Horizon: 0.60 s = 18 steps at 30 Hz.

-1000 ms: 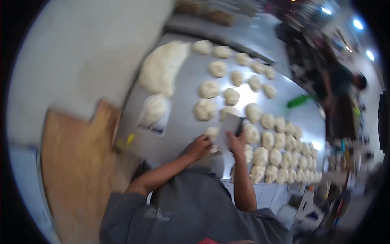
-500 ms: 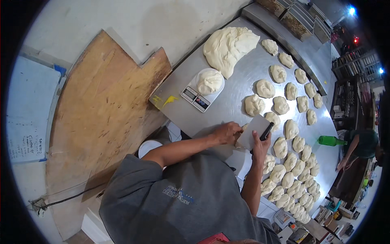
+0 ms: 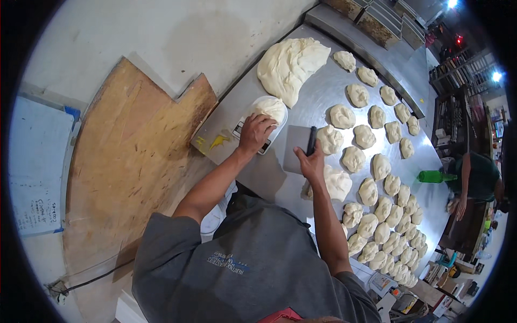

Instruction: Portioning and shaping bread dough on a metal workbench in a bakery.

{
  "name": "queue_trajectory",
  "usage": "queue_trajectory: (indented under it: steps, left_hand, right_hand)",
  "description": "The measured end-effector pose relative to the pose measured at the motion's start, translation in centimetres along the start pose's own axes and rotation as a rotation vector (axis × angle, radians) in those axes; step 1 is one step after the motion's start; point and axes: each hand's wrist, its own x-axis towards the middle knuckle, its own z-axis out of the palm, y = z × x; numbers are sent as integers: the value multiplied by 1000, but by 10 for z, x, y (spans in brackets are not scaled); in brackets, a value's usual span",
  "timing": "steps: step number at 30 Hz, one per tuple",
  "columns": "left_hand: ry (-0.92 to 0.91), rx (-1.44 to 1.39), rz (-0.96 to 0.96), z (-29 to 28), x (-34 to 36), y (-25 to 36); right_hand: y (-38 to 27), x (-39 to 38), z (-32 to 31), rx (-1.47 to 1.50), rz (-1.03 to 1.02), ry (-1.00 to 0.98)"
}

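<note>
My left hand (image 3: 255,132) reaches over a white kitchen scale (image 3: 264,148), its fingers curled onto the dough piece (image 3: 271,108) that sits on top. Gripped in my right hand (image 3: 311,161) is a dough scraper (image 3: 294,141) with a flat grey blade and a black handle, held above the table just right of the scale. Beyond the scale lies a large mass of dough (image 3: 291,67). A fresh-looking dough lump (image 3: 336,183) rests close to my right wrist.
Rows of dough pieces (image 3: 364,137) cover the right of the metal table (image 3: 269,175). A green bottle (image 3: 435,176) lies near its far right edge, beside another person (image 3: 479,180). Metal pans (image 3: 379,24) stand at the back; a wooden board (image 3: 134,156) leans left.
My left hand has moved up and left from the near table edge to the dough on the scale. My right hand has shifted left with the scraper, uncovering the dough lump near the edge.
</note>
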Motion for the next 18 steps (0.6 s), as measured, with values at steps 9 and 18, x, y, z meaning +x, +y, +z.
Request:
queue_trajectory:
  steps: [9,18]
  left_hand:
    - [47,-287,-286,-4,-1,16]
    - [-314,-989,-357,-31,-1,125]
  right_hand:
    - [15,27,54,-82,23,-7]
    - [33,48,32,118,75,-37]
